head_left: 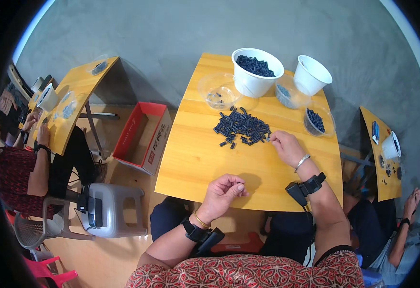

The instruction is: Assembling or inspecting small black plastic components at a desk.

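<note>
A loose pile of small black plastic parts (242, 126) lies on the middle of the yellow wooden table (195, 168). At the pile's right edge, my right hand (289, 148) has its thumb and fingers pinched together; a dark bit shows by the fingertips, but whether it is gripped is unclear. Nearer the front edge, my left hand (223, 196) is closed, thumb pressed against curled fingers. Anything inside it is hidden.
Behind the pile stand a white tub (253, 86) full of black parts and another white tub (311, 77). Clear plastic bowls (219, 98) hold small pieces, one with black parts (316, 121). A red-and-white box (155, 144) and grey stool (116, 211) stand left. People sit at side tables.
</note>
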{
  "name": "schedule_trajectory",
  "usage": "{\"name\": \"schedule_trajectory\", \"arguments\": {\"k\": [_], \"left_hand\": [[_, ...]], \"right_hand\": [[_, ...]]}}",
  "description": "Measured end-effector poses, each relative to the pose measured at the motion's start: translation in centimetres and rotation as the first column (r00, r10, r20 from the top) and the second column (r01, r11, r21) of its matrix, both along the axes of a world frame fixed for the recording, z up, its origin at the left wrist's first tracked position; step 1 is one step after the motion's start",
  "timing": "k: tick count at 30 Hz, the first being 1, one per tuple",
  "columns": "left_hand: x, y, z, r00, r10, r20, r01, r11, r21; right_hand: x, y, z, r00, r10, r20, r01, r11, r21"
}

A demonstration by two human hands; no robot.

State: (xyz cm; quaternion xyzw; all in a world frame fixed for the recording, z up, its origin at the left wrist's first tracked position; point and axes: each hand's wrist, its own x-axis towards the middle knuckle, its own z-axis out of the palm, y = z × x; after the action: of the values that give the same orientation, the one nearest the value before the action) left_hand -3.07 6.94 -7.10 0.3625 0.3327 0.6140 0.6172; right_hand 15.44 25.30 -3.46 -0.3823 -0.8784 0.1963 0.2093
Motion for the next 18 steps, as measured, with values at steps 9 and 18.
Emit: {"name": "schedule_trajectory", "arguments": {"k": [9, 18], "left_hand": [[0.7, -0.1, 0.2, 0.982, 0.043, -0.182, -0.048, 0.999, -0.023], [1.3, -0.6, 0.7, 0.933, 0.100, -0.345, -0.094, 0.995, 0.034]], "right_hand": [[-1.1, -0.7, -0.9, 0.988, -0.041, 0.146, 0.025, 0.994, 0.109], [-1.6, -3.3, 0.4, 0.947, -0.013, 0.320, -0.031, 0.991, 0.131]]}}
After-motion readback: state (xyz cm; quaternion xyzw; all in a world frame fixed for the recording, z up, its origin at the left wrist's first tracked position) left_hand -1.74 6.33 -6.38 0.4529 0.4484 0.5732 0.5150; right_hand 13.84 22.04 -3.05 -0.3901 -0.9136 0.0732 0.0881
